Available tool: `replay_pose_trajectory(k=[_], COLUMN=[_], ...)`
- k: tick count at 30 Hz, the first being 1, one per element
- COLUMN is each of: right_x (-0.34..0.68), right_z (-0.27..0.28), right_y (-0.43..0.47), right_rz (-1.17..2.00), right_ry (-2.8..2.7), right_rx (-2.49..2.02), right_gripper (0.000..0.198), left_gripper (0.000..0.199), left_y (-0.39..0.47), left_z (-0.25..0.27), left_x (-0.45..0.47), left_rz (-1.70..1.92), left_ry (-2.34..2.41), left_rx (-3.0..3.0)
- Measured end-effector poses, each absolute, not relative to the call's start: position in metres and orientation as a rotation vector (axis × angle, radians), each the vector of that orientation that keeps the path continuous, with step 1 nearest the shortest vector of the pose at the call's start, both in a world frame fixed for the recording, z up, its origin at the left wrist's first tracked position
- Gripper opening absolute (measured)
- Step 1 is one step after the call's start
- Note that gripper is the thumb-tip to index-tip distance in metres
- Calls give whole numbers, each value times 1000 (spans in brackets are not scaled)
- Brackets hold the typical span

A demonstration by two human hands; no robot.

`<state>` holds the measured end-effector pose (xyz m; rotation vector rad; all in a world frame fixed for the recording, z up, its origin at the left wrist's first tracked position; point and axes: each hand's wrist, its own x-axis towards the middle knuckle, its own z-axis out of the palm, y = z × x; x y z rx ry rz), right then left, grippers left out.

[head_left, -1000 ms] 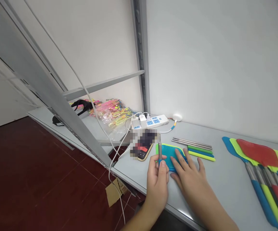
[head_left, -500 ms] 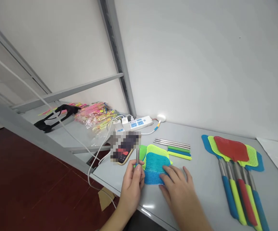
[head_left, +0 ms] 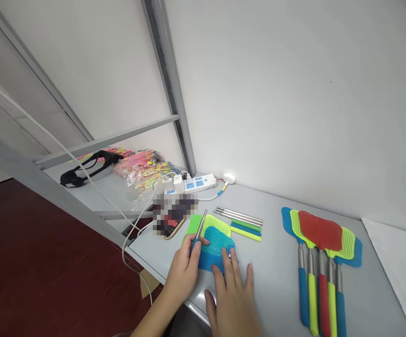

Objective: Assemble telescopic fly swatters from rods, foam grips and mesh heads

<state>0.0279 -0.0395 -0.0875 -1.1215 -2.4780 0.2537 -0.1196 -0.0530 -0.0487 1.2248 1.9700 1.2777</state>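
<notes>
Left hand (head_left: 184,267) closed round a rod (head_left: 202,225), right hand (head_left: 233,296) open, fingers spread on the blue mesh (head_left: 210,256)

Most of the rod's blue handle is buried in the left fist so I can't see its near end, the right fingers cover a corner of the blue mesh, the phone (head_left: 179,219) just beyond and left of the grip is partly pixelated, and some swatters (head_left: 320,231) get cut off at the bottom. Rod's tilted up, metal tip poking out past the grip, long axis going away from the body and leaning a bit right. It crosses in front of the green mesh (head_left: 191,226) and yellow mesh (head_left: 222,226), blue mesh right of the grip. More rods (head_left: 239,215) lie beyond and right, power strip (head_left: 201,183) farther out past the phone, swatters well off to the right
</notes>
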Motion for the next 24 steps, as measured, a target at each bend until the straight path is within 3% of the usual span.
replay_pose_trajectory(k=[10, 18, 21, 24], right_x=[58, 65, 61, 57], right_z=[-89, -98, -88, -73], right_y=[-34, -37, -26, -8], right_rz=[-41, -108, -61, 7], right_ry=[-2553, -2214, -2037, -2018], right_rx=[-1041, -1388, -1579, -1667], right_gripper=[35, 26, 40, 75], left_gripper=[36, 37, 40, 40], left_y=[-56, -55, -53, -49], left_z=[-52, -52, -55, -58], left_x=[-113, -122, -124, -128], left_rz=[1211, 1270, 1303, 1319], left_ry=[1918, 1797, 1788, 1760], left_rx=[1378, 1242, 1203, 1179])
